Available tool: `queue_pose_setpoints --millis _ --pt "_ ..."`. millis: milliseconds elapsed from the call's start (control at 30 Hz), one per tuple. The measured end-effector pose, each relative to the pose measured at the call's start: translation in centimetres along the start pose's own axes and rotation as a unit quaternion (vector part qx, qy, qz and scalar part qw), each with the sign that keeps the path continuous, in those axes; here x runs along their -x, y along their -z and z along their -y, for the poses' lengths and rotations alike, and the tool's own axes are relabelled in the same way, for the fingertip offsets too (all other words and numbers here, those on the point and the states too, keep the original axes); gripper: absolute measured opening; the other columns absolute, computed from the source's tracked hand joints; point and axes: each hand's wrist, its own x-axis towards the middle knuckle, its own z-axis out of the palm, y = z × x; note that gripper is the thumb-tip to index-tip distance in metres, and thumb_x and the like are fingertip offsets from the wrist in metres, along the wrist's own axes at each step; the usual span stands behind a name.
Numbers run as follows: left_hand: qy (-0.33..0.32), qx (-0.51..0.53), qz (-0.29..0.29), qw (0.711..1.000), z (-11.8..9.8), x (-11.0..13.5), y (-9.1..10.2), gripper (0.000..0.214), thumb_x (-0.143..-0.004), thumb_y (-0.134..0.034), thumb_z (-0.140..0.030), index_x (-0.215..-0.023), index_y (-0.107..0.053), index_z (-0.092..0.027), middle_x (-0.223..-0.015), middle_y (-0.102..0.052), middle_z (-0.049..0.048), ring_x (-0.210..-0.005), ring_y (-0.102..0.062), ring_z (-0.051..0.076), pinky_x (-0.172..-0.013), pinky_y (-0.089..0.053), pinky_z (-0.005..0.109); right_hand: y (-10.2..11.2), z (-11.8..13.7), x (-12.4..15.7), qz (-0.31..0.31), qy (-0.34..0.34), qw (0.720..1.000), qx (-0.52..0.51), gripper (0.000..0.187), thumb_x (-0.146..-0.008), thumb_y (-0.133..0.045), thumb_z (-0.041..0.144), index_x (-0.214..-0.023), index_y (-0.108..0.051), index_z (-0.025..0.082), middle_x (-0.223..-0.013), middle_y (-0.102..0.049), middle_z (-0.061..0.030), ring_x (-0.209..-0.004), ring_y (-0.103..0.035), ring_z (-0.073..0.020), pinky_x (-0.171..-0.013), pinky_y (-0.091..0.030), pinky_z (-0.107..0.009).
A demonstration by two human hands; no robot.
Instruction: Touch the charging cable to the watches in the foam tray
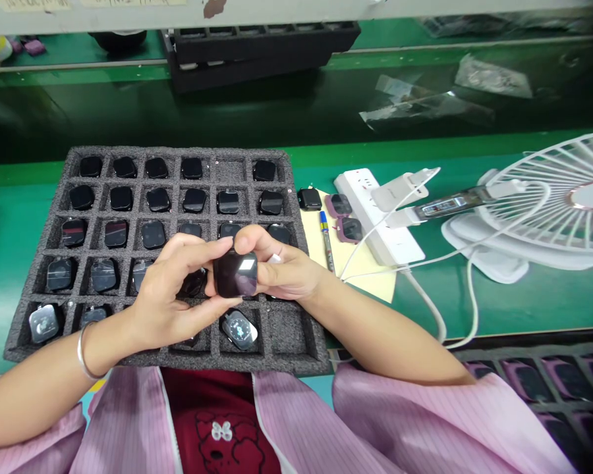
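Both hands hold one black smartwatch body [235, 273] above a grey foam tray [286, 342]. My left hand [175, 289] pinches its left side with thumb below and fingers above. My right hand [281, 266] grips its right side with curled fingers. The watch's glossy dark screen faces up and reflects a light. The tray's square pockets hold several more watch bodies; some in the front rows lie back side up, such as one [240, 329] just under my hands.
A lone black watch body [309, 198], two purple-framed ones [344, 217] and a blue pen [326, 238] lie on a yellow sheet right of the tray. Beyond are a white power strip [383, 217] with cables and a white fan [558, 204]. Black trays [257, 49] are stacked at the back.
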Motion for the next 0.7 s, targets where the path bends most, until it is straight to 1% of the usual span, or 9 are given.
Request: queue_pose_setpoints --millis 100,167,233,333,533,700 --pt "0.009 -0.001 0.016 1.000 -0.05 -0.17 0.11 0.067 -0.087 -0.088 -0.024 -0.148 -0.060 -0.024 -0.091 -0.071 0.0031 -0.093 -0.066 0.019 -0.083 -0.059 0.032 -0.67 0.34 -0.17 0.001 0.070 0.997 -0.006 0.065 -0.088 -0.082 0.066 -0.126 -0.045 0.028 -0.106 -0.075 -0.0004 -0.048 -0.032 -0.0012 -0.051 -0.026 -0.017" --pt "0.013 -0.006 0.019 1.000 0.00 -0.22 0.18 0.066 -0.089 -0.088 -0.025 -0.149 -0.060 -0.024 -0.088 -0.069 0.0023 -0.091 -0.066 0.019 -0.083 -0.059 0.033 -0.89 0.52 -0.30 0.004 0.077 0.997 -0.013 0.062 -0.090 -0.082 0.064 -0.124 -0.045 0.028 -0.100 -0.074 0.0022 -0.046 -0.025 -0.0003 -0.050 -0.023 -0.016" --pt "0.019 -0.014 0.019 1.000 0.10 -0.20 0.21 0.066 -0.089 -0.087 -0.028 -0.149 -0.059 -0.025 -0.089 -0.070 0.0024 -0.091 -0.066 0.019 -0.083 -0.058 0.034 -0.98 0.64 -0.43 -0.007 0.075 0.997 -0.016 0.064 -0.088 -0.084 0.064 -0.123 -0.044 0.028 -0.094 -0.072 0.0048 -0.046 -0.021 -0.0002 -0.049 -0.021 -0.017" --pt "0.021 -0.017 0.018 0.999 0.26 -0.13 0.19 0.067 -0.090 -0.088 -0.030 -0.150 -0.059 -0.026 -0.091 -0.071 0.0026 -0.090 -0.066 0.019 -0.084 -0.057 0.035 -1.02 0.73 -0.55 -0.013 0.075 0.997 -0.013 0.066 -0.088 -0.084 0.065 -0.122 -0.043 0.028 -0.092 -0.069 0.0062 -0.046 -0.019 0.0002 -0.048 -0.020 -0.017" --pt "0.018 -0.007 0.017 1.000 0.27 -0.14 0.18 0.069 -0.088 -0.089 -0.027 -0.150 -0.059 -0.025 -0.088 -0.069 0.0017 -0.091 -0.065 0.019 -0.085 -0.056 0.033 -0.91 0.69 -0.56 0.017 0.102 0.994 -0.021 0.055 -0.095 -0.080 0.058 -0.123 -0.043 0.027 -0.092 -0.069 0.0072 -0.045 -0.019 0.0004 -0.048 -0.019 -0.018" --pt "0.015 -0.013 0.017 1.000 0.19 -0.25 0.14 0.067 -0.090 -0.087 -0.028 -0.151 -0.059 -0.026 -0.087 -0.070 0.0010 -0.088 -0.066 0.018 -0.084 -0.057 0.033 -0.76 0.60 -0.54 0.002 0.080 0.997 -0.005 0.062 -0.091 -0.082 0.063 -0.124 -0.042 0.028 -0.092 -0.068 0.0061 -0.046 -0.019 -0.0005 -0.049 -0.019 -0.018"
